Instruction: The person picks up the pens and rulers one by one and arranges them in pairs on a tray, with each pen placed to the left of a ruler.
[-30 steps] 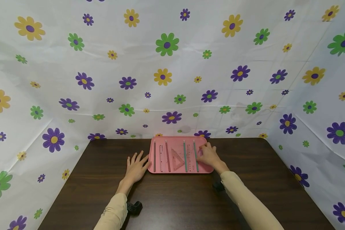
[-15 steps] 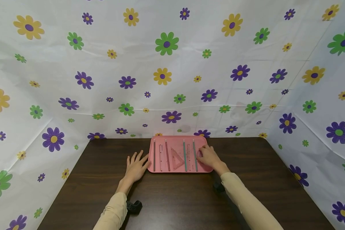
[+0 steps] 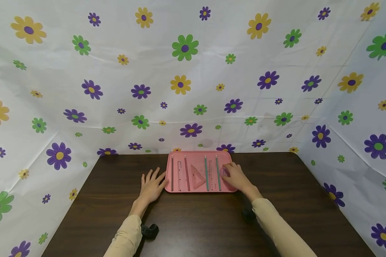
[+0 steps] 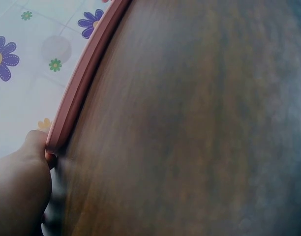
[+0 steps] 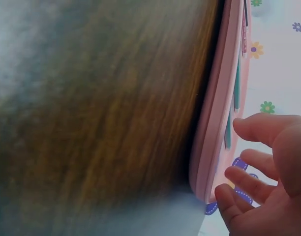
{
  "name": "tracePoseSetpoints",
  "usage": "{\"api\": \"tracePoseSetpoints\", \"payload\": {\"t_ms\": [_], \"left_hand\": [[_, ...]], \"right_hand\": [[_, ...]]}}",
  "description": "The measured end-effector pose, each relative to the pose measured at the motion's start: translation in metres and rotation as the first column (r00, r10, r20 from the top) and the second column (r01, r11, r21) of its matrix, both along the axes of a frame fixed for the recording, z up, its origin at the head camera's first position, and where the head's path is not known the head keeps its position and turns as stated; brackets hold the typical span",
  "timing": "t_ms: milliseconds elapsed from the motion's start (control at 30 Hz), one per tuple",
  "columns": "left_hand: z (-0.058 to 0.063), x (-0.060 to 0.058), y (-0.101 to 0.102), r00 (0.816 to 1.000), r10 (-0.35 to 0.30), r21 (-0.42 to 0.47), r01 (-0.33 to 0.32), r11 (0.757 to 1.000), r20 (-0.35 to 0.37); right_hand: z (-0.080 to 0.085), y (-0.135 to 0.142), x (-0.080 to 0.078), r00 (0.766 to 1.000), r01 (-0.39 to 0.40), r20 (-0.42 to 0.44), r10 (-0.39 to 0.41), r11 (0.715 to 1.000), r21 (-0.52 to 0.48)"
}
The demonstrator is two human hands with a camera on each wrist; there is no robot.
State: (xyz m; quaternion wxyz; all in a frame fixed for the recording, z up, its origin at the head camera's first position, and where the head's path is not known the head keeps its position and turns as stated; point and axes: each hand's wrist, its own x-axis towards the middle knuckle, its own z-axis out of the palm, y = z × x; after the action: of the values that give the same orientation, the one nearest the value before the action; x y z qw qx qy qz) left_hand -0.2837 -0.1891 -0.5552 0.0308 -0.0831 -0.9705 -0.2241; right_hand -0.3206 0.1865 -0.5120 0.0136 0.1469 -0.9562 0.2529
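Note:
A pink tray [image 3: 197, 153] lies at the back of the table in the head view. Side by side in it are a black pencil [image 3: 172, 173], a red pencil [image 3: 187, 173], two green pencils [image 3: 207, 173], two clear rulers [image 3: 179, 176] and a triangular set square [image 3: 197, 178]. My left hand [image 3: 151, 187] has its fingers spread, its thumb on the tray's left rim. At the right end my right hand [image 3: 239, 178] reaches over the rim beside a small curved purplish clear piece [image 3: 223, 171]. The right wrist view shows its thumb and loosely bent fingers apart, nothing between them.
The dark wooden table [image 3: 199, 221] extends in front and to both sides of the tray. Flower-printed white cloth [image 3: 193, 71] stands right behind the tray and at both sides. A black wrist camera [image 3: 150, 231] sits beside the left sleeve.
My right hand has eased slightly right and away from the nearer green pencil, its fingers lower; the purplish piece stays in the tray. The left hand keeps its place at the rim.

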Motion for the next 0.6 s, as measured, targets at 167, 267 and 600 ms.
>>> {"api": "tracePoseSetpoints", "payload": {"t_ms": [167,267,600], "left_hand": [[0.001,0.000,-0.001,1.000,0.001,-0.005,-0.001,1.000,-0.004],[0.002,0.001,-0.002,1.000,0.003,-0.006,-0.003,1.000,0.004],[0.002,0.001,-0.004,0.999,0.007,-0.023,-0.006,1.000,0.046]], "right_hand": [[-0.002,0.002,0.003,0.998,-0.022,-0.062,0.020,0.999,-0.028],[-0.002,0.002,0.006,0.997,-0.036,-0.070,0.033,0.998,-0.049],[-0.002,0.002,0.020,0.991,-0.067,-0.123,0.061,0.997,-0.045]]}}
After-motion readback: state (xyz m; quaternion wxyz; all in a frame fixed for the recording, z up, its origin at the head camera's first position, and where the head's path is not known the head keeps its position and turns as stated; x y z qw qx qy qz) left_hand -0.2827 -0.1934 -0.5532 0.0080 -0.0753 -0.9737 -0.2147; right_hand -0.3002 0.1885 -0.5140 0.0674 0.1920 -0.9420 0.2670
